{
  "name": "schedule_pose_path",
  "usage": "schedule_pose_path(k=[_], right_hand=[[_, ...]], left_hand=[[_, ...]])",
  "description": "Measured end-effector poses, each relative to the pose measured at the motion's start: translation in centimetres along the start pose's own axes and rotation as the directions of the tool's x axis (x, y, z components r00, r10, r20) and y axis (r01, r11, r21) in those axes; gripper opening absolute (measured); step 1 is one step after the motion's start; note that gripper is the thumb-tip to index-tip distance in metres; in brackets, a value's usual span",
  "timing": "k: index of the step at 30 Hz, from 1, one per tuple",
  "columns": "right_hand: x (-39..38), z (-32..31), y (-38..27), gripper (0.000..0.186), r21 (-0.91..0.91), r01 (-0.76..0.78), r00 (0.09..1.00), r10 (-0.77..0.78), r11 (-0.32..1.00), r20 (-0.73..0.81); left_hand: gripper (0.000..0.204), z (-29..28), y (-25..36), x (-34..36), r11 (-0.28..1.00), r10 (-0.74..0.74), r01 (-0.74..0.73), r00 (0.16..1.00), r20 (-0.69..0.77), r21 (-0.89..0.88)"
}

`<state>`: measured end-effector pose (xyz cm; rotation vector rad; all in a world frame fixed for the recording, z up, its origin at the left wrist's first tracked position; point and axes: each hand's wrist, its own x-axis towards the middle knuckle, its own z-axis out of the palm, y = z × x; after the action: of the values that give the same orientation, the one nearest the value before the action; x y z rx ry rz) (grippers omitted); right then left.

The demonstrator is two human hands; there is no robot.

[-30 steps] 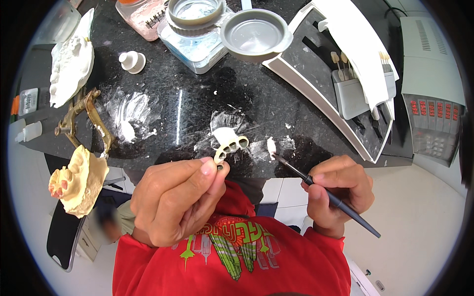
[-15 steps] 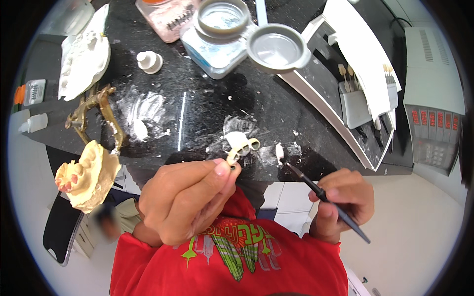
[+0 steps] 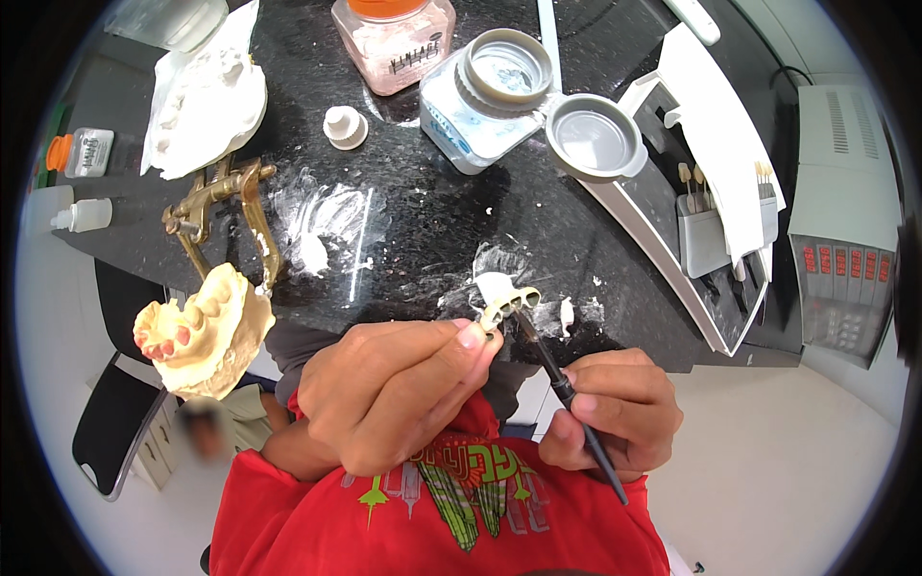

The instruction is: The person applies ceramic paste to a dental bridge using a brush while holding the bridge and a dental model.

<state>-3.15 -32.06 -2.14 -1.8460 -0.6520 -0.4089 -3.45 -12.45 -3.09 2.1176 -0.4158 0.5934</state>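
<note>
Between the thumb and fingers of my left hand (image 3: 399, 389) is a small pale yellow dental bridge (image 3: 521, 300), a curved row of hollow crowns. My right hand (image 3: 619, 408) grips a slim dark brush (image 3: 549, 365) like a pen. Its tip meets the bridge's near side in the picture; whether it touches, I cannot tell. Just beyond the bridge, a white patch of powder (image 3: 496, 284) shows on the black worktop (image 3: 432, 226). To the left, a yellow plaster dental model (image 3: 216, 326) with reddish teeth is attached to a brass articulator (image 3: 248, 206).
At the back stand a pink-powder jar (image 3: 389, 53), a grey-rimmed jar (image 3: 466, 139) with its lid (image 3: 594, 134) open, and a white cap (image 3: 346, 128). White plaster casts (image 3: 206, 115) lie back left. A white case (image 3: 672, 278) holding shade tabs stands right. Another person sits lower left.
My right hand has moved left, bringing the brush tip from beside the worktop scraps to the bridge. The view has shifted slightly; my left hand still pinches the bridge.
</note>
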Motion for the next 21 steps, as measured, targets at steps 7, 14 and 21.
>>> schedule_pose_path(k=[7,14,21], right_hand=[[0.06,0.04,0.05,0.027,-0.018,0.004,1.0,-0.004,1.0,-0.001],[0.18,0.01,-0.06,0.028,-0.022,-0.01,1.0,0.01,1.0,0.016],[-0.02,0.04,0.05,0.03,-0.005,-0.011,1.0,0.011,1.0,0.0]], left_hand=[[0.034,0.13,-0.03,-0.05,1.0,0.001,-0.001,1.0,-0.01,0.002],[0.027,0.71,-0.34,0.32,0.999,0.036,-0.036,0.994,-0.108,0.0],[0.028,0.75,-0.31,0.29,1.0,0.029,-0.03,0.992,-0.119,-0.002]])
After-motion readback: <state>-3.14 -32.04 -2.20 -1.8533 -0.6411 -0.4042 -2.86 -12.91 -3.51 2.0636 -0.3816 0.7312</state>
